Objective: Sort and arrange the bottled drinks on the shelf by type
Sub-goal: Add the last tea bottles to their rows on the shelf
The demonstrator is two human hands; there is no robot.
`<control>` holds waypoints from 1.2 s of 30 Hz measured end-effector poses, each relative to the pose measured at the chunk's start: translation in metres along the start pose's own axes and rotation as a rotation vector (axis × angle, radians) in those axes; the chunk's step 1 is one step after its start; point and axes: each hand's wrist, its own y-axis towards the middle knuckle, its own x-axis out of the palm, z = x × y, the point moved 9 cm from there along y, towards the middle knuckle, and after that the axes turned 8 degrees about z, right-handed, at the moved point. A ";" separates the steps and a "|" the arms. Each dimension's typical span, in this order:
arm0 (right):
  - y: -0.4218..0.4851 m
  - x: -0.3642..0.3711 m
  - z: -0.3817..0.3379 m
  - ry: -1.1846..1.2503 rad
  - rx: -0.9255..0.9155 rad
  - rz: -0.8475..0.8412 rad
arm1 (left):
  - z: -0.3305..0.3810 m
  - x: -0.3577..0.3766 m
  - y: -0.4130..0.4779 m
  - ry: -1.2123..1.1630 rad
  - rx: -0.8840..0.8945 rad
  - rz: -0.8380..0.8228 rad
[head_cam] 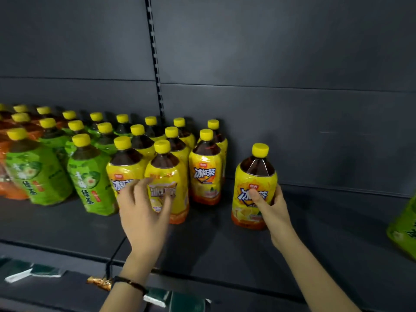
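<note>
Rows of yellow-capped bottles stand on a dark shelf (213, 239). Orange-labelled bottles (9, 188) are at the far left, green-labelled tea bottles (92, 188) come after them, and yellow-labelled iced tea bottles (204, 176) fill the middle. My right hand (273, 208) grips a single yellow-labelled bottle (254, 176) that stands apart to the right of the rows. My left hand (144, 208) is blurred, with fingers spread loosely in front of the front yellow-labelled bottle (167, 174); I cannot tell whether it touches it.
A green-labelled bottle (405, 230) shows partly at the right edge. The shelf's dark back panel has a slotted upright (155, 57). Green and white price tags (33, 271) sit along the front rail. Bare shelf lies between the held bottle and the right-edge bottle.
</note>
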 end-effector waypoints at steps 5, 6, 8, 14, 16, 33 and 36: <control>-0.028 0.048 0.003 0.001 -0.021 -0.085 | -0.046 0.000 0.028 0.055 -0.125 -0.051; -0.033 0.056 0.003 0.004 -0.030 -0.087 | -0.051 0.005 0.027 0.054 -0.132 -0.092; -0.041 0.072 0.003 -0.004 -0.047 -0.091 | -0.056 0.011 0.026 0.071 -0.107 -0.135; -0.052 0.105 0.001 -0.123 -0.121 -0.034 | -0.072 0.022 0.026 0.009 -0.170 -0.194; -0.052 0.109 0.000 -0.133 -0.140 0.001 | -0.071 0.023 0.027 -0.009 -0.175 -0.199; -0.057 0.034 0.026 -0.203 -0.072 0.117 | -0.003 0.003 -0.024 -0.077 0.118 -0.171; -0.058 -0.027 0.025 -0.209 -0.091 0.247 | 0.059 0.022 -0.090 -0.196 0.352 -0.411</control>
